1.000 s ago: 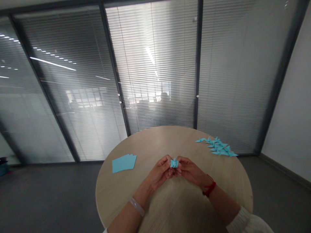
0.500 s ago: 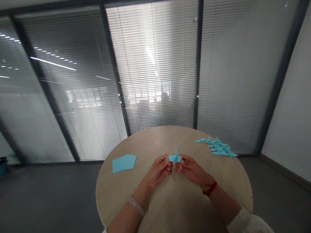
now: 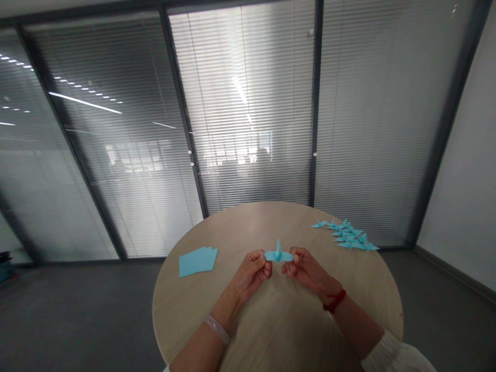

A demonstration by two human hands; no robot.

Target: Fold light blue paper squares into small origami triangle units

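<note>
A light blue paper crane (image 3: pixel 278 255) is held up between my two hands over the round table, its wings spread to both sides and a thin point sticking up from its middle. The tip of one wing is pinched by my left hand (image 3: pixel 253 271), which wears a pale bangle at the wrist. On the other side my right hand (image 3: pixel 307 268) grips the opposite wing tip between thumb and fingers. A red cord bracelet (image 3: pixel 335 301) circles my right wrist.
Several finished blue paper cranes (image 3: pixel 351 236) lie clustered at the table's right rear edge. On the left rests a small stack of blue paper sheets (image 3: pixel 198 261). Beyond the wooden round table (image 3: pixel 271 217) stands a glass partition with blinds (image 3: pixel 248 103).
My hands have moved slightly apart, and the crane's wings now show wider and flatter between them. The cranes at the right and the paper stack have stayed put.
</note>
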